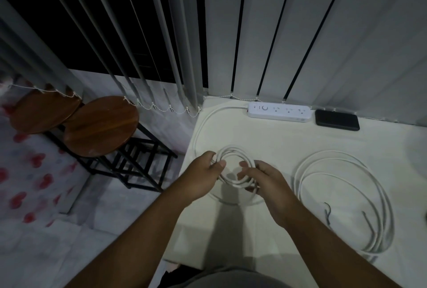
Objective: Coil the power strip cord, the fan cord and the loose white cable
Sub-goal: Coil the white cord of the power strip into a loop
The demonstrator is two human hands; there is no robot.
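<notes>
Right now my left hand (209, 167) and right hand (256, 176) both grasp the small coil of power strip cord (233, 165) above the counter (277, 144); its slack runs away left of my grip, arcing back to the power strip (279, 113).

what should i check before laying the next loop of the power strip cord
1. Left hand grips coil: ok.
2. Right hand grips the coil's other side: ok.
3. Slack cord runs free to the power strip: ok.
4. Loose white cable lies apart from the coil: ok.
5. Black power bank clear of the cord path: ok.
6. Plug end: cannot tell.
</notes>
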